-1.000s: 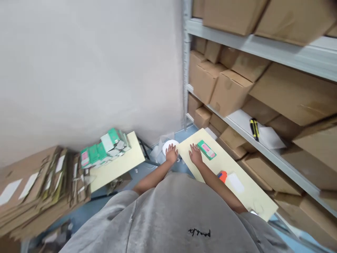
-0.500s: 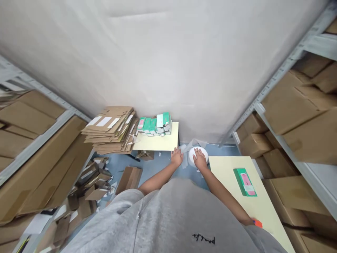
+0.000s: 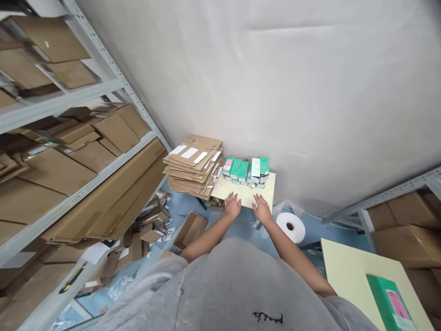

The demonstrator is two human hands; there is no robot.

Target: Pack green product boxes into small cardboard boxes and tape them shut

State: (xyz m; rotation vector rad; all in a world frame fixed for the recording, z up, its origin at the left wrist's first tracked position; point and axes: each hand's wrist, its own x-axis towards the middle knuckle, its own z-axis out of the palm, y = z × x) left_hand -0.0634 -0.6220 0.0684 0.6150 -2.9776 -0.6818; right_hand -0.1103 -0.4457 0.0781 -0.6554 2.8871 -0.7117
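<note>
Green boxes (image 3: 245, 169) are stacked in a low, uneven pile along the back edge of a pale yellow bench (image 3: 244, 195), against the wall (image 3: 310, 92). The left hand (image 3: 232, 205) and the right hand (image 3: 262, 209) are laid open and palm down near the bench's front edge, with the fingers spread. Nothing is gripped, and the boxes are not touched, though they lie just beyond the fingertips. Flattened cardboard cartons (image 3: 193, 165) are piled at the bench's left end, overhanging it. A white roll (image 3: 290, 227) is stood on the blue floor (image 3: 248, 234), just beside the right forearm. A further bench (image 3: 344, 271) is seen at the lower right of the view, with a single green box (image 3: 389, 303) on it. The hands appear to be at a pause between handlings. A hand would have to be closed on a box before any could be lifted, and the loose top of the pile would call for care.
</note>
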